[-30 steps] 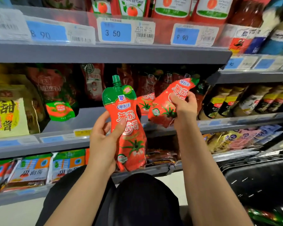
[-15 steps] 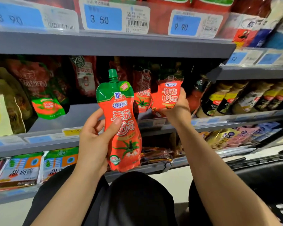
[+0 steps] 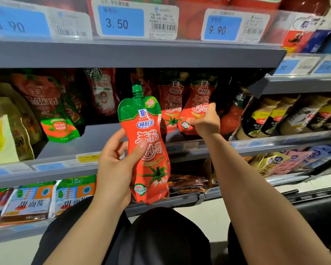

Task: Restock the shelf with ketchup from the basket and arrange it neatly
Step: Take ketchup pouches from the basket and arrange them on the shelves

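My left hand (image 3: 115, 169) grips a red ketchup pouch with a green top and spout (image 3: 145, 142), held upright in front of the middle shelf (image 3: 88, 146). My right hand (image 3: 205, 121) reaches into that shelf and pinches the lower part of a second ketchup pouch (image 3: 196, 104), which stands upright on the shelf beside another identical pouch (image 3: 170, 104). The black basket (image 3: 317, 207) shows only as a dark edge at the lower right.
Other red sauce pouches (image 3: 46, 104) and tan bags (image 3: 6, 131) fill the shelf's left side. Dark bottles (image 3: 235, 113) stand right of the ketchup. Price tags (image 3: 134, 21) line the shelf above. Flat packets (image 3: 31, 201) lie on the lower shelf. My dark-clothed knees are below.
My right hand carried its pouch from a tilted position in front of the shelf into the shelf and stood it upright beside the other one. The left hand kept its pouch still.
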Demonstrator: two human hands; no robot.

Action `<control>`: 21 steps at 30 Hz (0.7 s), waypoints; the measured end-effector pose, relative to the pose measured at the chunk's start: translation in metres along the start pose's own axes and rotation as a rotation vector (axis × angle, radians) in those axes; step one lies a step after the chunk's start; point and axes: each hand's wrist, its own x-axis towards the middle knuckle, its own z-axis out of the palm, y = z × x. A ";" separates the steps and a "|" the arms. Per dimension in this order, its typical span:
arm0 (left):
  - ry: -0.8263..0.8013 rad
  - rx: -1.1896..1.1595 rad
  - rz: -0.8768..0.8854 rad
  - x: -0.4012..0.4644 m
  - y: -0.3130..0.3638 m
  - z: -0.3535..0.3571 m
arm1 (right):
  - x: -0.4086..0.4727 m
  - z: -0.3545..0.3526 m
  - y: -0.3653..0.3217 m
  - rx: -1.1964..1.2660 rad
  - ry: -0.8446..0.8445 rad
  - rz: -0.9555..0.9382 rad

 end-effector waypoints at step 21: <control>-0.037 -0.039 0.000 -0.015 0.001 0.003 | -0.126 -0.045 -0.056 0.155 -0.363 -0.150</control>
